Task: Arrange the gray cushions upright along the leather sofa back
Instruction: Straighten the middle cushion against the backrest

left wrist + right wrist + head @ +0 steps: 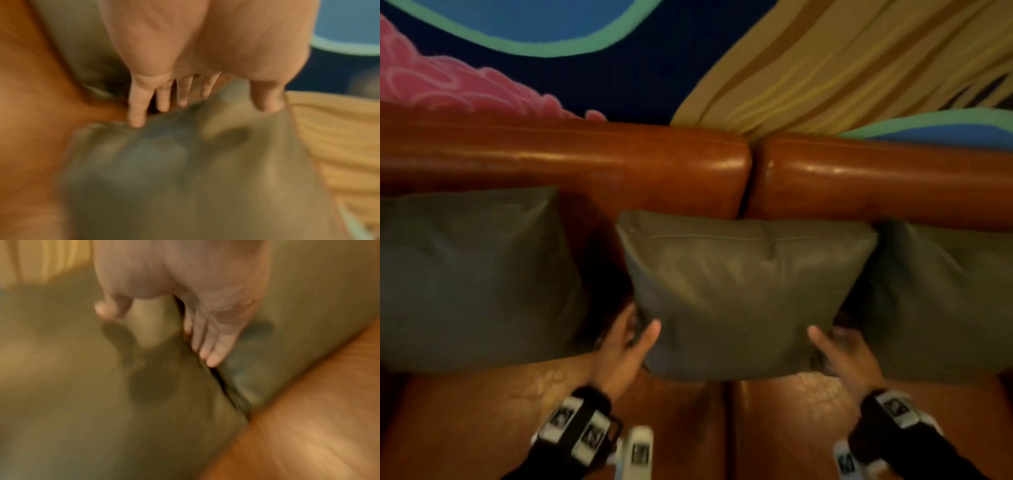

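Note:
Three gray cushions stand upright against the brown leather sofa back (571, 161). The left cushion (472, 274) and right cushion (945, 298) lean there untouched. Both hands hold the middle cushion (743, 287) at its lower corners. My left hand (637, 337) pinches the lower left corner, thumb on the front and fingers behind the edge. My right hand (832, 342) pinches the lower right corner the same way. In the blurred left wrist view, the left hand (203, 110) clasps the cushion (185, 170). In the right wrist view, the fingers (211, 360) sit between the middle cushion (82, 386) and the right cushion (298, 321).
A painted wall (619, 78) with pink, blue, green and yellow shapes rises behind the sofa. The sofa back splits at a seam (751, 171) above the middle cushion. Bare leather seat (482, 411) lies in front of the cushions.

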The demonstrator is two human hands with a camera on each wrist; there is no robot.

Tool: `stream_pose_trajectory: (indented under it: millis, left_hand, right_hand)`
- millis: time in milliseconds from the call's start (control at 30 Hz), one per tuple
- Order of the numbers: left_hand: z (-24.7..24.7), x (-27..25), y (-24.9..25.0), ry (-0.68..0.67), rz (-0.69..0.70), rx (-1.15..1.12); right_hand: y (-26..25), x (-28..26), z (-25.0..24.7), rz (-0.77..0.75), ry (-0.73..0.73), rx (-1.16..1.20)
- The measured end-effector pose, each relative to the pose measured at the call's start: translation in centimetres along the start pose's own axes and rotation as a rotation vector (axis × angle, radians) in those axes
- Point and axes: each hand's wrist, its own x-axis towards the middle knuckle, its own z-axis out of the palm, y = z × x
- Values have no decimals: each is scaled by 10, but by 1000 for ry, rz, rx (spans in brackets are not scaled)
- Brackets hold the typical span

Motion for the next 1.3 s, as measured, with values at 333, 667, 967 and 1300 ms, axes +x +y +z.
stream_pose_trajectory:
  millis: [333, 667, 967, 1300]
  left_hand:
    - [66, 30, 25, 150, 29, -405]
    - [59, 34, 24, 241, 44, -105]
    - [60, 38, 32, 171, -26, -153]
    - [93, -20, -55, 244, -140, 194]
  right_hand:
    - [-41, 48, -30, -260, -235, 378]
    - [-39, 55, -20, -310, -73, 382]
    - [-44, 54, -20, -277, -110, 358]
    - [56, 23, -69, -93, -156, 288]
